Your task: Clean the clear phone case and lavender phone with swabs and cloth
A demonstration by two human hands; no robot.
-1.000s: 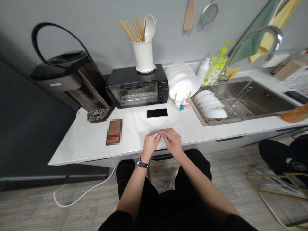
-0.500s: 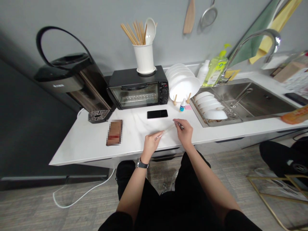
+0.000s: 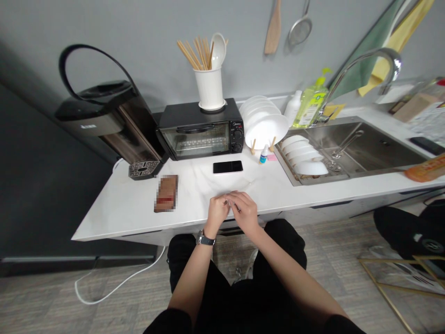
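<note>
the left hand (image 3: 218, 211) pinches a small clear object (image 3: 228, 202) over the counter (image 3: 121, 208) edge, touching the curled right hand (image 3: 245, 208), whose grip i cannot tell.

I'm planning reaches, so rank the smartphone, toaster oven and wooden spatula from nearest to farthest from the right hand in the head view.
1. Smartphone: on the counter, ahead of the right hand and slightly left.
2. Toaster oven: farther back and left.
3. Wooden spatula: hanging high on the wall.
</note>
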